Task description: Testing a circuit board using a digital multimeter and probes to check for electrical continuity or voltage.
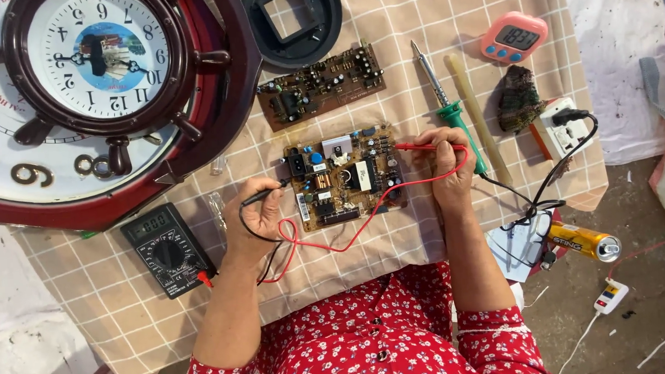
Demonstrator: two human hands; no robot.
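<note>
left hand point(257, 216): gripping black probe point(262, 194) | right hand point(442, 163): gripping red probe point(413, 147) on circuit board point(345, 177) | multimeter point(167, 249) on tabletop point(386, 35) beside left hand

Circuit board and two test probes on the checked cloth

The brown circuit board point(345, 177) lies flat on the beige checked cloth, a little rotated, component side up, with a black relay, blue capacitors, a copper coil and a white label on it. The red probe point(414, 147) lies almost horizontal, its tip touching the upper right edge of the board; its red lead point(335, 247) curves down in front of the board and makes a loop. The black probe point(262, 193) points toward the left edge of the board, its tip near the black relay; whether it touches cannot be told.
</note>
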